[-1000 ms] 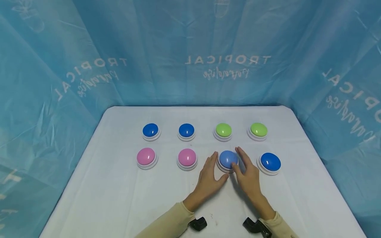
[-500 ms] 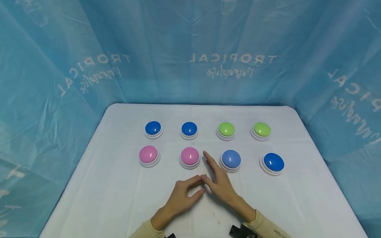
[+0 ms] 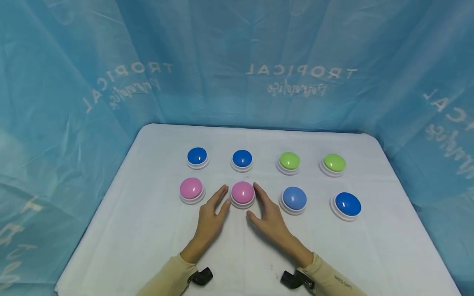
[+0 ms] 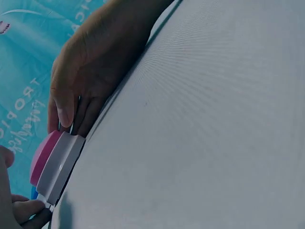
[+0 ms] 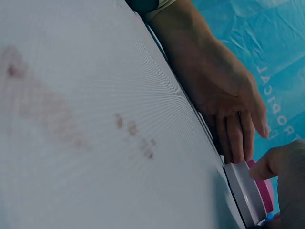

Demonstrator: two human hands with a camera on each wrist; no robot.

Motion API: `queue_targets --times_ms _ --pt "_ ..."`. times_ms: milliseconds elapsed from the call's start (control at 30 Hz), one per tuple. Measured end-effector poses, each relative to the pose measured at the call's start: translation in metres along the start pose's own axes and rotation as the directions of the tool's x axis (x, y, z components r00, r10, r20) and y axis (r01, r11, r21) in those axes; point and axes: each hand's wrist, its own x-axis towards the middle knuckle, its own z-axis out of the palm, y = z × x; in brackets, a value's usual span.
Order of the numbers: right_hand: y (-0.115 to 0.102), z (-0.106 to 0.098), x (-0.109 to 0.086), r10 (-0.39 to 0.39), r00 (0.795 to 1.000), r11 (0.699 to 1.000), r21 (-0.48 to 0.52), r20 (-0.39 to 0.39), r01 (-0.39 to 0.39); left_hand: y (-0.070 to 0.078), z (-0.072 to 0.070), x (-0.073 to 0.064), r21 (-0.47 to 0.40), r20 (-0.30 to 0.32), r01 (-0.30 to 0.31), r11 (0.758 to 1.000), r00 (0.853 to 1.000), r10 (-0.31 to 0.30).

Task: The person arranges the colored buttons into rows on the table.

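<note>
Centred in the front row is a pink push button (image 3: 242, 192) on a white round base. My left hand (image 3: 208, 221) lies along its left side, fingers extended, fingertips right at the base. On the other side my right hand (image 3: 272, 222) has its fingers stretched along the right rim, thumb spread near the front. The left wrist view shows the pink button (image 4: 44, 155) flat on the cloth between the right hand (image 4: 95, 71) and the near left fingers (image 4: 26, 210). From the right wrist, the left hand's straight fingertips (image 5: 234, 143) meet the button's edge.
Another pink button (image 3: 191, 188) stands to the left. Light blue (image 3: 294, 198) and dark blue (image 3: 348, 204) buttons are on the right. Behind are two blue buttons (image 3: 242, 158) and two green ones (image 3: 289, 161). A blue printed curtain (image 3: 237, 82) surrounds the white table (image 3: 148, 230).
Both hands have left the light blue button and moved left. They came close together in front of the pink button, then parted to either side of it. The head view has shifted slightly.
</note>
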Motion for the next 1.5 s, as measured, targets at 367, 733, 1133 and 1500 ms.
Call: queue_targets --times_ms 367,733,1133,1500 --pt "0.0 -0.007 -0.002 -0.021 1.0 1.0 -0.017 0.003 0.021 0.004 0.004 0.0 0.007 0.062 0.0 1.0 0.998 0.0" --pt "-0.024 0.02 0.007 -0.315 0.925 0.947 -0.009 -0.214 0.32 -0.003 -0.028 0.017 0.093 -0.376 -0.295 0.951 0.874 0.308" --pt "-0.06 0.087 0.028 -0.13 0.983 0.989 -0.054 0.128 0.138 -0.037 -0.069 0.024 -0.024 -0.382 0.178 0.984 0.907 -0.174" --pt "-0.059 0.097 0.033 -0.013 0.978 0.993 -0.112 0.208 0.037 -0.035 -0.067 0.026 0.012 -0.39 0.212 0.977 0.901 -0.191"
